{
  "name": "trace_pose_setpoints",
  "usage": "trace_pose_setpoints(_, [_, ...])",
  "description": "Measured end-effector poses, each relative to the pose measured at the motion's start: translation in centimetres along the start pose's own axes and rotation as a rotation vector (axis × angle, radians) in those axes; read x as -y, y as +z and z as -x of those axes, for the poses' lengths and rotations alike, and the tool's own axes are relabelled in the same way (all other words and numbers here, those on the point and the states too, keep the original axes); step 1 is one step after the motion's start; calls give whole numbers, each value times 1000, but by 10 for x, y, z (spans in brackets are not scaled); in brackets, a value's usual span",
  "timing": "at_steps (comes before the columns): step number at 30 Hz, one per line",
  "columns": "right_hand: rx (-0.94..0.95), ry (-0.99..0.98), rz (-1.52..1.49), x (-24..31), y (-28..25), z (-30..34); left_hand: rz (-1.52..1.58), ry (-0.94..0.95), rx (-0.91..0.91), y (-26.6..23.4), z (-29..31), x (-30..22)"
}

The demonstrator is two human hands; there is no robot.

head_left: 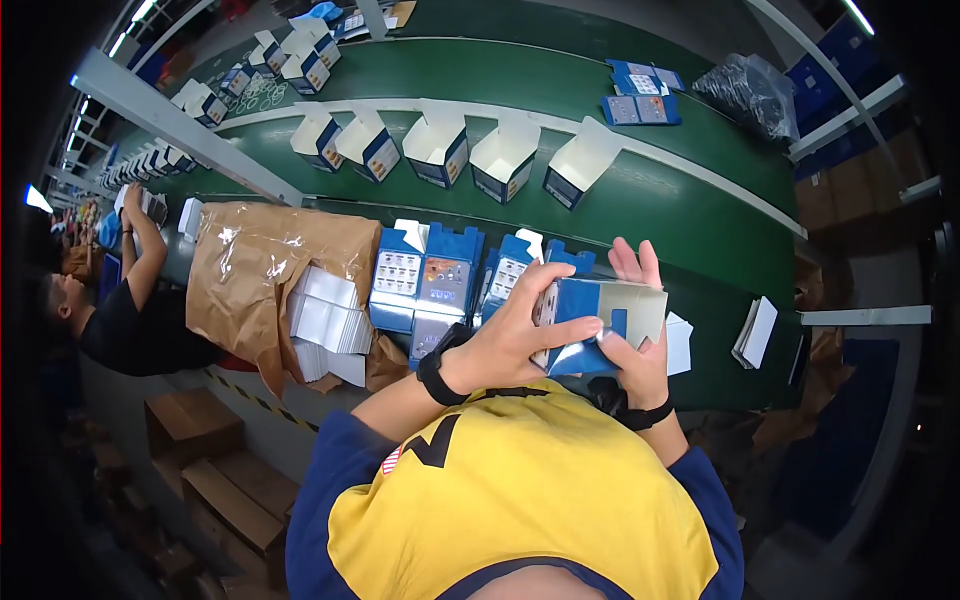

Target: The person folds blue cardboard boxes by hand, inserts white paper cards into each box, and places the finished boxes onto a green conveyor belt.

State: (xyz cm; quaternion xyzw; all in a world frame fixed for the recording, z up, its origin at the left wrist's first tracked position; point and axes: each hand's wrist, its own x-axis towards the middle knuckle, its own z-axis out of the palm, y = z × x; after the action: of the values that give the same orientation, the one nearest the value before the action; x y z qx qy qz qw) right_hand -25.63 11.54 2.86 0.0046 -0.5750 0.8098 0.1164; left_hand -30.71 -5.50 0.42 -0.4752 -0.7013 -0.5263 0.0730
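Observation:
A blue cardboard carton (580,300) is held in front of my chest, its pale inside facing right. My left hand (515,325) is closed round its left end, thumb across the near face. At the open right end, my right hand (637,365) has its thumb pressed on the near wall beside a cut-out, with its fingers stretched up behind the box. Just left of the hands lie flat blue printed cartons (440,275), with more flat cartons (503,275) partly hidden by my left hand.
Several open cartons (437,150) stand on the green belt (690,190) beyond. At left, torn brown wrapping (270,245) holds folded white sheets (325,320). White papers (755,333) lie at right. Another person (130,300) works at far left. Flat cartons (640,95) lie farther back.

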Motion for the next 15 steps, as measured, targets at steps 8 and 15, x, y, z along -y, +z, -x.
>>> trace_pose_setpoints(8, [148,-5,52,-8,-17,4,50,-33,20,-3,-6,-4])
trace_pose_setpoints(15, [328,-277,93,-15,-33,0,93,-23,71,-6,-13,-6])
